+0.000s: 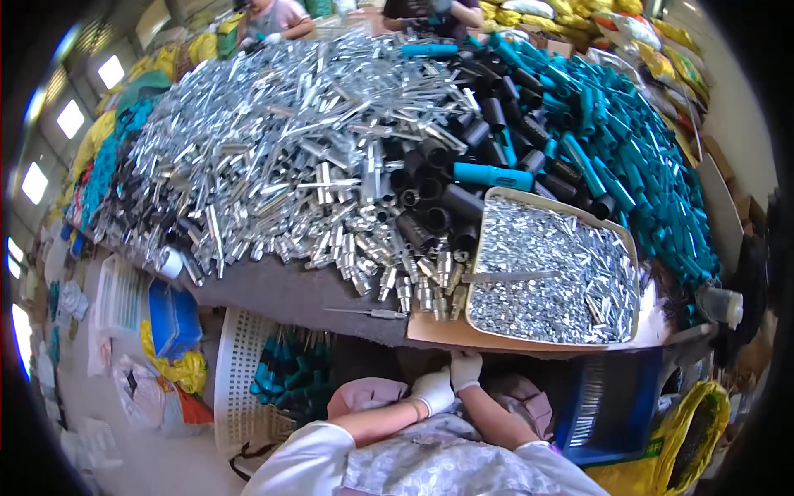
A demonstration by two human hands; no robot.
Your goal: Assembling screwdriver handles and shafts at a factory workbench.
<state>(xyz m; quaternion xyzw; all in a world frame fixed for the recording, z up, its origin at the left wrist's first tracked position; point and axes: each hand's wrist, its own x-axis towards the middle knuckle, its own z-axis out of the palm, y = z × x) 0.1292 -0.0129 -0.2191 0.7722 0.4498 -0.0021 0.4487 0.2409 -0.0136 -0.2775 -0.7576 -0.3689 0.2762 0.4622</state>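
Observation:
My left hand (434, 391) and my right hand (466, 369), both in white gloves, are close together in front of my body, just below the table's near edge. The left one is closed beside the right glove's cuff and seems to touch it; whatever its fingers grip is hidden. My right hand points up toward the cardboard sheet (438, 330) at the edge, its fingers too foreshortened to read. On that cardboard stands a shallow tray (635, 273) full of small metal pieces, with a flat metal strip (513, 277) across it. A thin screwdriver-like tool (365, 313) lies to its left.
Heaped metal parts (273, 149) cover the table's left and middle; black sleeves (463, 202) and teal handles (612, 132) fill the right. Below are a white basket (236, 372), a blue crate (608, 413) and a yellow sack (695, 438). Two people work across the table.

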